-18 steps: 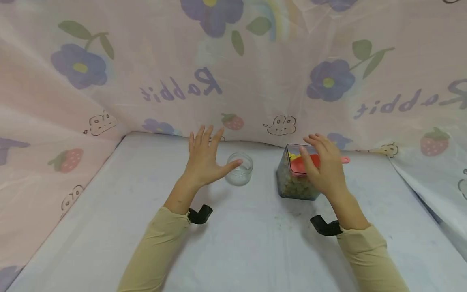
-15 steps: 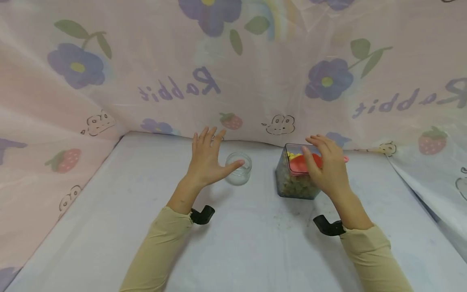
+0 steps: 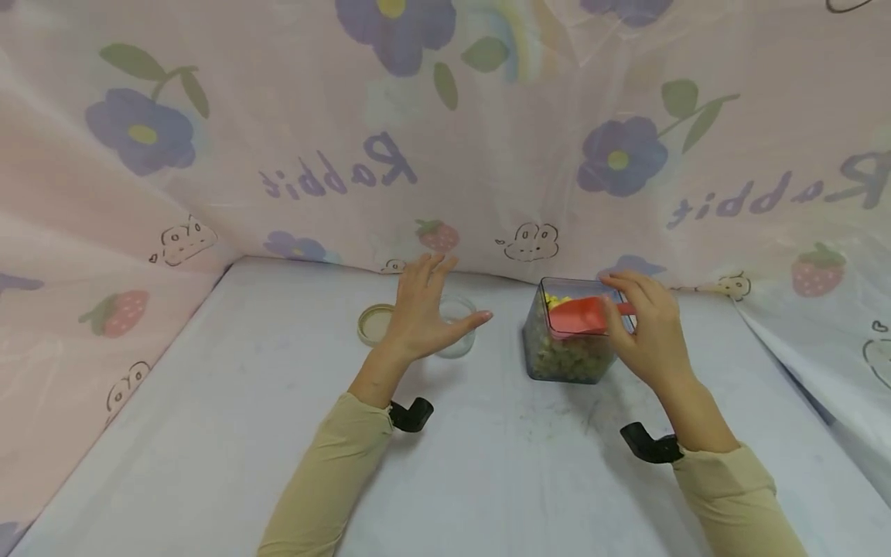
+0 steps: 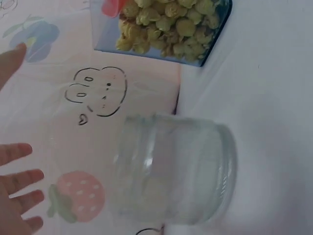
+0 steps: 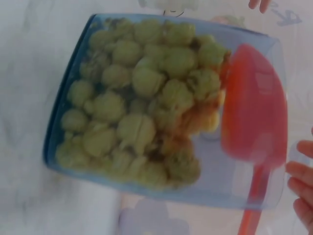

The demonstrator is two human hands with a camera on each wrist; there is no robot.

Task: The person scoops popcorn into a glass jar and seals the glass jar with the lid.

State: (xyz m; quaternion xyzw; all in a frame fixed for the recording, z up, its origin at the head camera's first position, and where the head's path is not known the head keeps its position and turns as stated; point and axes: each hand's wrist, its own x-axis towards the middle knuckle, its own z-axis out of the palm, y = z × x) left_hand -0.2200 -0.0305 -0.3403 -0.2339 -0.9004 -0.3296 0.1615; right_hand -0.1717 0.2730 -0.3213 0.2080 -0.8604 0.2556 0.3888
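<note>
My left hand (image 3: 425, 313) is spread, thumb out, and overlaps a glass jar (image 3: 457, 340) in the head view. The clear jar (image 4: 176, 169) stands upright without a lid, apart from the fingers in the left wrist view. A see-through square canister (image 3: 539, 352) part full of popcorn (image 5: 137, 98) stands to the right. Inside its top lies a red scoop (image 3: 578, 316), its handle (image 5: 254, 196) sticking out past the rim. At that handle is my right hand (image 3: 650, 329), fingers extended and thumb apart; its fingertips (image 5: 298, 169) show beside the canister wall.
A gold-rimmed round lid (image 3: 365, 336) lies left of the jar, partly behind the left hand. A white cloth (image 3: 487, 480) covers the table. Behind it hangs a printed curtain (image 3: 487, 155) with flowers and rabbits.
My left hand has moved right over the jar, uncovering the gold-rimmed lid. My right hand has shifted right from over the canister to the scoop's handle, so more of the scoop shows.
</note>
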